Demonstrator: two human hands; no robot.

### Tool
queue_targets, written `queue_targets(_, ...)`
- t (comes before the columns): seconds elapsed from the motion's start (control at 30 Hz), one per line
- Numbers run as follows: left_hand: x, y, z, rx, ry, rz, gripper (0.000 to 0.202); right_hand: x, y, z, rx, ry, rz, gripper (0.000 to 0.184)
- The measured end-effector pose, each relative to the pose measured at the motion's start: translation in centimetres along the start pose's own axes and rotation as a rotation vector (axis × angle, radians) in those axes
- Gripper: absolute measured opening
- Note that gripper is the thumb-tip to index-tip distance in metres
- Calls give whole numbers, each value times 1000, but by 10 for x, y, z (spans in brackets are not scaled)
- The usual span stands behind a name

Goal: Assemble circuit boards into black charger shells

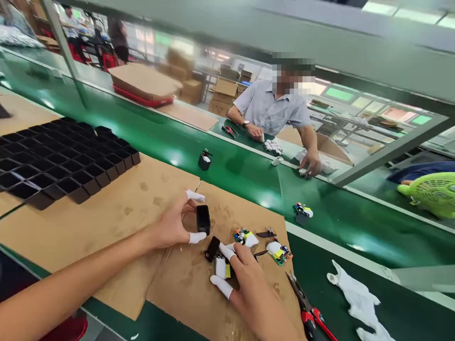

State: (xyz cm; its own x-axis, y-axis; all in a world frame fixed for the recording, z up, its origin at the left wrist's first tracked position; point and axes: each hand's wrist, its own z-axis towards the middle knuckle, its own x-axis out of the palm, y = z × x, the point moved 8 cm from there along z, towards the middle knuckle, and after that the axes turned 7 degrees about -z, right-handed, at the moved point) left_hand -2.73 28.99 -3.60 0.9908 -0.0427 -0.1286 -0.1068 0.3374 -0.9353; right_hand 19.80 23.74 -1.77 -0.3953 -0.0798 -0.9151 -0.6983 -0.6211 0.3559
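Note:
My left hand (172, 225), with white finger cots on thumb and fingertip, grips a small black plastic box (203, 220), its open end facing me. Close by on the right, my right hand (250, 277), also in finger cots, is closed on a circuit board (221, 268) with a white block and yellow tape. A black end piece (212, 249) sits at the board's far end, apart from the box. Beyond my right fingers lie a second circuit board (246, 237) and a third circuit board (280, 252) on the cardboard sheet (188, 284).
Rows of black boxes (67, 161) stand at left. Red-handled pliers (309, 308) and a white glove (359, 293) lie at right. The green belt (241, 175) carries a filled black box (204, 161) and another unit (302, 214). Across it a co-worker (275, 109) handles parts.

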Motion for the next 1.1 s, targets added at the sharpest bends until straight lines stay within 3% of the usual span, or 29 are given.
queue_targets(0.07, 4, -6, -6, -35, 26, -48, 66, -7, -6, 1, 105, 2, 66, 26)
queue_targets(0.13, 10, -17, -10, -37, 64, -85, 58, -17, -18, -3, 228, -37, 219, 34)
queue_targets(0.27, 20, -40, -16, -1, 134, -56, 48, -28, -61, -33, 532, -255, 771, 65)
queue_targets(0.37, 23, -50, -19, 45, 168, -15, 51, -27, -81, -55, 644, -352, 1004, 92)
queue_targets(0.43, 26, -52, -22, 73, 187, 8, 53, -28, -81, -58, 631, -382, 1040, 93)
queue_targets(0.57, 35, -53, -29, 109, 253, -23, 53, -43, -64, -39, 530, -444, 1007, 59)
queue_targets(0.7, 42, -55, -34, 180, 292, -46, 58, -56, -54, -14, 458, -345, 938, 48)
queue_targets(0.8, 46, -48, -35, 138, 282, -6, 54, -60, -58, -10, 433, -317, 910, 52)
queue_targets(0.9, 47, -30, -34, -66, 239, 73, 46, -55, -59, -13, 404, -305, 869, 67)
queue_targets(1.0, 47, -22, -34, -171, 236, 195, 48, -47, -49, -21, 363, -308, 834, 83)
queue_targets(1.1, 47, -20, -32, -200, 275, 227, 42, -43, -35, -29, 333, -338, 846, 82)
